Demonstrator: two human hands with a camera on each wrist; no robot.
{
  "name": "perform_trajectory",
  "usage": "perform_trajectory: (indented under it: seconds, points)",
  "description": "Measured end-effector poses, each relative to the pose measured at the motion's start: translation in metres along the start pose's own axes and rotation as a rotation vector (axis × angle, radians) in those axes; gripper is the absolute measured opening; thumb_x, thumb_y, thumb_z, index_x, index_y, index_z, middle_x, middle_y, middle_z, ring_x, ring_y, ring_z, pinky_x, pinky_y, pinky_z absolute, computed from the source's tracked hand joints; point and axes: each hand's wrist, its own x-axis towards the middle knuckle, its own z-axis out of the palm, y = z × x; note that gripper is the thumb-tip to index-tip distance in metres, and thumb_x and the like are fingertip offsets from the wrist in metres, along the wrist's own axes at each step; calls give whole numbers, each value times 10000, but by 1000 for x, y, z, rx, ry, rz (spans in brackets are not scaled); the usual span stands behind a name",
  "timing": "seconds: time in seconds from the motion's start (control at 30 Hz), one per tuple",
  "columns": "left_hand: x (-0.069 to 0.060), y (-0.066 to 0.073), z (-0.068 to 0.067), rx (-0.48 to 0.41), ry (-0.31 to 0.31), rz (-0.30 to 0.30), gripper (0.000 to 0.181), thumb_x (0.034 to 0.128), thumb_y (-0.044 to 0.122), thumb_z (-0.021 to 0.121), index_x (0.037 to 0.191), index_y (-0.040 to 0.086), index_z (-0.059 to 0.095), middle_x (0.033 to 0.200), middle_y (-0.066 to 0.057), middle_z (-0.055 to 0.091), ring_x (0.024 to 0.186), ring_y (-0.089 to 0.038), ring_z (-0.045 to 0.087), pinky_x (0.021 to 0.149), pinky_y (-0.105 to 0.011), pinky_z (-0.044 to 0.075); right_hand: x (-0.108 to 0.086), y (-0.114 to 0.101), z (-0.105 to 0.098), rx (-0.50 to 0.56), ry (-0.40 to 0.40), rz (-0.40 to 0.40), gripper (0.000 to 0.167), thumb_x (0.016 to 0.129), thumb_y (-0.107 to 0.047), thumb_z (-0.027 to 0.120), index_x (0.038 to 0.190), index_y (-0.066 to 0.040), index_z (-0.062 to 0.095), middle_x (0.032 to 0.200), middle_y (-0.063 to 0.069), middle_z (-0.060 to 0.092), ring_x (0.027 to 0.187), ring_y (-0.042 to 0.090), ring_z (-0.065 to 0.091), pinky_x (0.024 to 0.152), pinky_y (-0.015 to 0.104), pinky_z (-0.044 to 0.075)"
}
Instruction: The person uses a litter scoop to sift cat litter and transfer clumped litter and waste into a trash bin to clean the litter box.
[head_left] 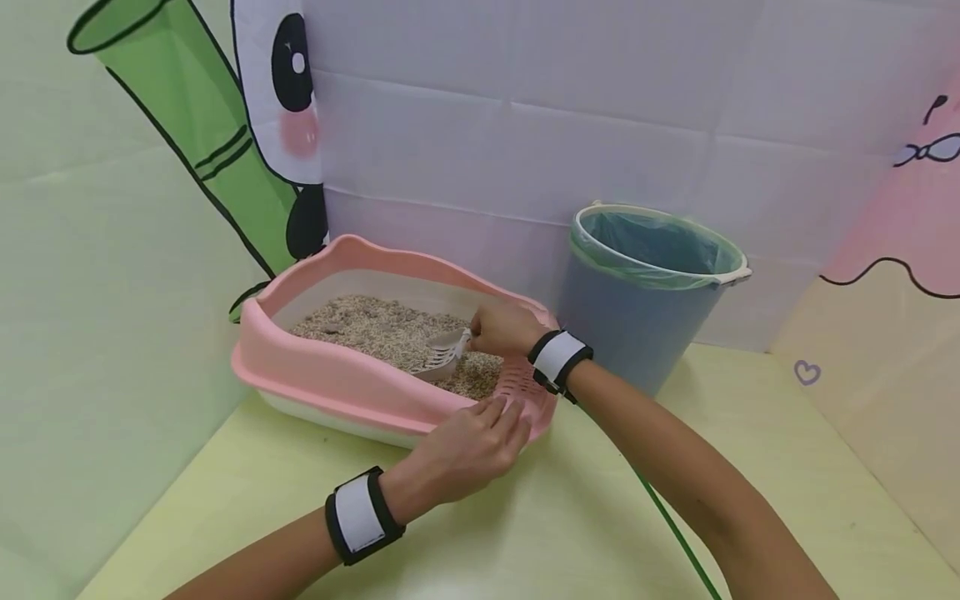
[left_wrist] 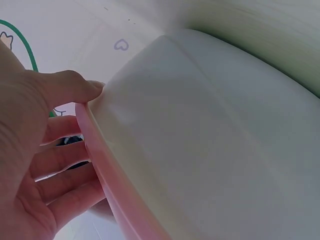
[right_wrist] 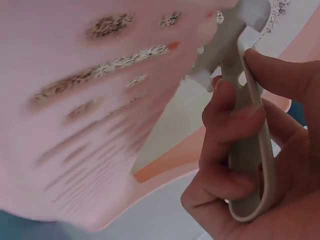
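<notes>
A litter box [head_left: 322, 358] with a pink rim and pale base holds grainy beige litter [head_left: 367, 321]. Over the litter, my right hand [head_left: 506, 329] grips a grey slotted litter scoop [head_left: 448, 357]. The right wrist view shows the fingers curled round the scoop's looped handle [right_wrist: 266, 165], thumb along its upper part. My left hand [head_left: 468, 446] holds the box's near right edge. In the left wrist view the thumb presses the pale base [left_wrist: 200, 130] and the fingers lie over the pink rim [left_wrist: 107, 165]. The scoop's lower edge is partly hidden by litter.
Behind the box's right end stands a blue bucket [head_left: 637, 317] with a green-tinted bag liner [head_left: 622, 265]. Printed cloth walls [head_left: 450, 142] rise at the back and sides. A slotted pink panel [right_wrist: 85, 100] forms the box's right end. A green cord [head_left: 675, 521] hangs below the right forearm.
</notes>
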Motion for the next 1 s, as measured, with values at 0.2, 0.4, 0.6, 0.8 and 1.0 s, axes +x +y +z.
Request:
perform_trajectory:
  seconds: [0.2, 0.4, 0.6, 0.8, 1.0]
  points:
    - [3, -2, 0, 5, 33, -12, 334, 1008, 252, 669, 1294, 87, 724, 1210, -103, 781, 1107, -205, 768, 958, -320, 640, 29, -12, -2, -43, -33, 3, 390, 977, -321, 736, 630, -158, 664, 529, -80, 446, 480, 67, 360, 487, 214, 266]
    - [3, 0, 1, 48, 53, 0, 345, 1003, 245, 656, 1294, 68, 715, 1236, -138, 770, 1140, -231, 761, 986, -328, 631, 52, -23, 2, -70, -122, 31, 426, 1018, -384, 675, 640, -200, 609, 530, -81, 390, 478, 73, 320, 499, 227, 261]
    - [-2, 9, 4, 57, 67, -3, 345, 979, 258, 666, 1262, 68, 723, 1256, -151, 752, 1156, -255, 752, 998, -329, 626, 71, -37, 24, -3, -113, 8, 476, 1021, -324, 681, 587, -171, 556, 507, -81, 318, 459, 67, 277, 494, 215, 243]
    - [3, 13, 3, 29, 105, -19, 265, 969, 231, 638, 1180, 117, 751, 1083, -54, 768, 974, -208, 744, 879, -315, 629, 87, -49, 48, 88, -82, 66, 595, 1026, -359, 675, 538, -191, 378, 516, -75, 228, 453, 64, 229, 483, 198, 237]
    - [1, 10, 2, 62, 87, -23, 164, 909, 220, 673, 1045, 177, 753, 904, 43, 696, 811, -134, 659, 717, -307, 561, 108, -78, 40, 16, -74, 85, 544, 1027, -400, 663, 585, -202, 416, 556, -75, 329, 509, 79, 363, 545, 231, 357]
